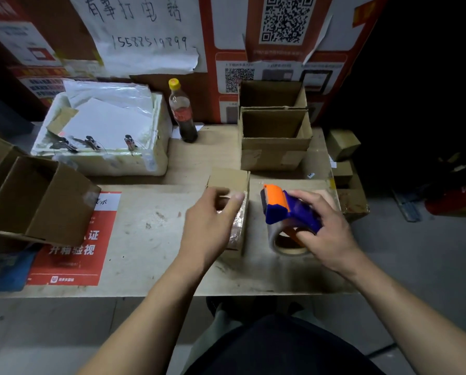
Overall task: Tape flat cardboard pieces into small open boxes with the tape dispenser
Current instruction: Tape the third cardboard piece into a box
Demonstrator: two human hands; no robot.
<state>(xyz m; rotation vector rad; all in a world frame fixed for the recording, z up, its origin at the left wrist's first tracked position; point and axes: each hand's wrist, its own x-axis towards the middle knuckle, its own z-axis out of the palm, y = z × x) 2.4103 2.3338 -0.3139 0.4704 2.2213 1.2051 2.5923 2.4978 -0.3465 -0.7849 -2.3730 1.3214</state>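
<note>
White note [145, 31] reads "15588519899".

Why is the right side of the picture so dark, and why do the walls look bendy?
Head view: light falls on the table, while the right side and corners fade to black; the wide-angle lens bows the edges; tape on the small box glints, and the tape dispenser looks slightly soft.
</note>
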